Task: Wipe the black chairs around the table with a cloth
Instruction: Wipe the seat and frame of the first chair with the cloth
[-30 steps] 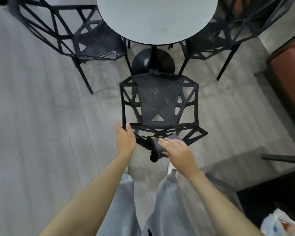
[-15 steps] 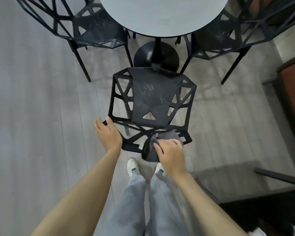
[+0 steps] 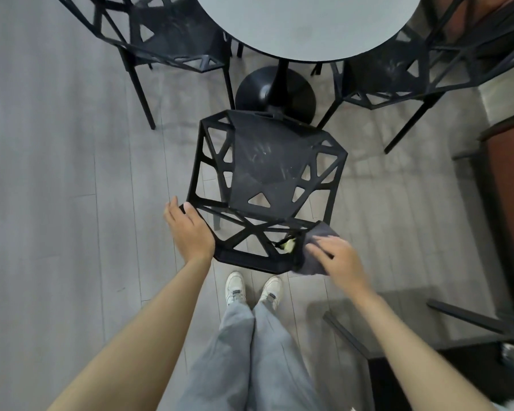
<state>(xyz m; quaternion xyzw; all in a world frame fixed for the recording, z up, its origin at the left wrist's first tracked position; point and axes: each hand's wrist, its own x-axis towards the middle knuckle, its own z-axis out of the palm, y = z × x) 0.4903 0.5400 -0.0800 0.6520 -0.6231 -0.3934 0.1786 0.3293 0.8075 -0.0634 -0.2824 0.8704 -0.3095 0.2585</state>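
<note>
As the camera looks straight down, the lot reads as follows.
Near chair: black, angular frame of thin struts with triangular cut-outs; solid faceted seat panel, matt, marked with pale smears and scuffs; backrest edge lies nearest the person.
Cloth: dark grey, soft, crumpled; draped over the right corner of the backrest, a small yellow-green patch showing at its left edge.
Right hand: lies on top of the cloth, fingers spread and only slightly bent, pressing it against the frame.
Left hand: grips the left corner of the backrest, fingers curled over the strut.
Left chair: same black lattice make, beside the table, well apart from the hands.
Right chair: same make, seat partly under the tabletop.
Table: round, smooth pale grey top; black stem on a domed round base.
Floor: grey wood-grain planks.
Shoes: white, laced, just behind the near chair.
Trousers: loose, light grey.
</note>
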